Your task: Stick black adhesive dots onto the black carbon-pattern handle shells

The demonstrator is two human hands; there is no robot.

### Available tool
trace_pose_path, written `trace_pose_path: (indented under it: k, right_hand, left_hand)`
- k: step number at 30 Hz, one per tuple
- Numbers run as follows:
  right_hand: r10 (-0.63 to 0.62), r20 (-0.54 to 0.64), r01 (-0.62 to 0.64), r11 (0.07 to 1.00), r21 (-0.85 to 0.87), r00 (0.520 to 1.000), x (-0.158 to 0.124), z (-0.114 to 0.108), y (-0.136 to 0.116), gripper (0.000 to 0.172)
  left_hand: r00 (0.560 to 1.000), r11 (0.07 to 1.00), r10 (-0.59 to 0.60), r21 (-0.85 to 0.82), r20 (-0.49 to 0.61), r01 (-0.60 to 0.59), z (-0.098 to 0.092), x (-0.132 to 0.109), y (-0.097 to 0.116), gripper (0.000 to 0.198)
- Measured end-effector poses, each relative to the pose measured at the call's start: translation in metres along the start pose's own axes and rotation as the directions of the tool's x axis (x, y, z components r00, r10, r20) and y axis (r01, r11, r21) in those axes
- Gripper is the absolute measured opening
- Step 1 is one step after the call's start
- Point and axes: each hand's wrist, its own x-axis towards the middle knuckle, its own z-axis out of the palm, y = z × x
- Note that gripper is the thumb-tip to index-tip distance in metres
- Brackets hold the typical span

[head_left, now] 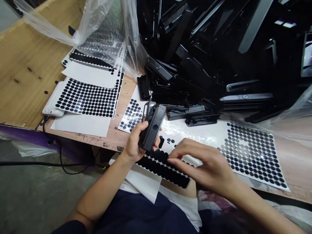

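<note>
My left hand (136, 141) is wrapped round a black carbon-patterned part (154, 126), held tilted upright over the table edge. Below it lies a sheet with rows of large black dots (168, 169), partly over my lap. My right hand (202, 161) hovers over that sheet's right side, thumb and index finger pinched together; anything between the fingertips is too small to make out. Beyond my right hand, a white sheet of small black dots (253, 152) lies on the table. Another dotted sheet (131, 113) sits behind my left hand.
Many black parts (187, 65) are heaped at the back and right, inside clear plastic (133, 35). More dotted sheets (87, 97) lie at the left, beside a white device (55, 100) with a black cable. A wooden board (36, 71) borders the table's left side.
</note>
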Motion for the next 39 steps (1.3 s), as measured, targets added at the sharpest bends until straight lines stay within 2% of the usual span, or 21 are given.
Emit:
trace_pose_path:
  k: [2,4,5,7,10,17,22,33,39]
  right_hand:
    - [0.202,-0.140,-0.180,0.971,0.156,0.969,0.009,-0.013,-0.006,0.011]
    - [0.421,-0.223,-0.344,0.885,0.315,0.879,0.025,-0.023,-0.005,0.021]
    - [0.495,-0.213,-0.392,0.835,0.387,0.843,0.033,-0.027,-0.003,0.027]
    - [0.558,-0.123,-0.446,0.760,0.473,0.820,0.048,-0.029,0.002,0.037]
    - [0.559,-0.055,-0.472,0.744,0.473,0.827,0.062,-0.025,0.005,0.042]
    - [0.539,-0.044,-0.467,0.765,0.443,0.841,0.067,-0.018,0.003,0.043]
    - [0.547,-0.051,-0.472,0.763,0.441,0.836,0.069,-0.017,0.004,0.042]
    - [0.479,-0.077,-0.441,0.852,0.283,0.875,0.065,-0.020,0.011,0.042]
    - [0.401,-0.125,-0.383,0.912,0.147,0.907,0.067,-0.019,0.003,0.039]
  left_hand:
    - [0.999,1.000,-0.011,-0.002,0.038,0.011,-0.001,0.000,0.000,0.043]
    - [0.999,1.000,-0.014,0.011,0.046,0.014,-0.001,-0.001,-0.001,0.039]
    - [0.999,1.000,-0.019,0.017,0.043,0.018,-0.001,-0.001,-0.001,0.038]
    - [0.998,0.999,-0.036,0.025,0.046,0.035,-0.001,-0.002,-0.001,0.037]
    - [0.997,0.999,-0.050,0.013,0.064,0.050,-0.002,-0.001,-0.002,0.036]
    - [0.994,0.996,-0.060,-0.060,0.087,0.066,-0.007,-0.001,-0.005,0.033]
    - [0.992,0.997,-0.056,-0.052,0.109,0.062,-0.007,0.000,-0.005,0.033]
    - [0.994,0.997,-0.064,-0.037,0.086,0.068,-0.005,-0.002,-0.005,0.035]
    - [0.994,0.997,-0.063,-0.029,0.084,0.066,-0.005,-0.003,-0.005,0.035]
